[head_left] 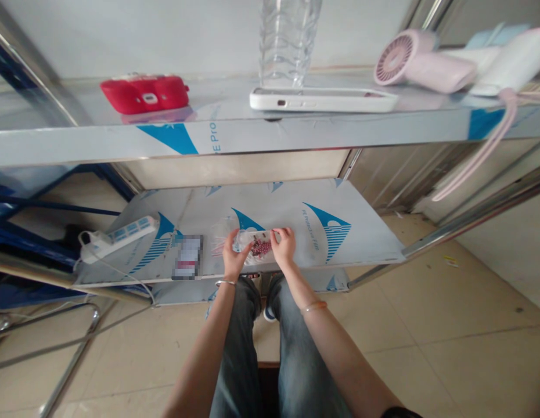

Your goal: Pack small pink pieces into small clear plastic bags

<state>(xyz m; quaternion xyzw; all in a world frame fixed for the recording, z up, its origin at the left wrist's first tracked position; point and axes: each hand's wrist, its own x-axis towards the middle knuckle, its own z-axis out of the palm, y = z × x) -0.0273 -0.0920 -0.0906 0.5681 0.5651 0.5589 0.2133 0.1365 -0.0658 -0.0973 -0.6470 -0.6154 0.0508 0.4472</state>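
I see the left grip (235, 255) and right grip (283, 244) pinching one clear packet (254, 236) above the lower shelf (288, 204); its reddish beads (262, 248) I can't count. Beside them, clear plastic (221, 233) blurs; one phone (188, 257) shows pixelated.

"PE Protective Film" (310, 230) on lower shelf (370, 232)

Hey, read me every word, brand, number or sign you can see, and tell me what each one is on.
"PE Protective Film": on the lower shelf, at the right.
"PE Pro": on the front edge of the upper shelf; the rest can't be read.
Phone screen: pixelated, unreadable.
Yellow floor sticker: too small and blurred.
Clear bag: no legible words.
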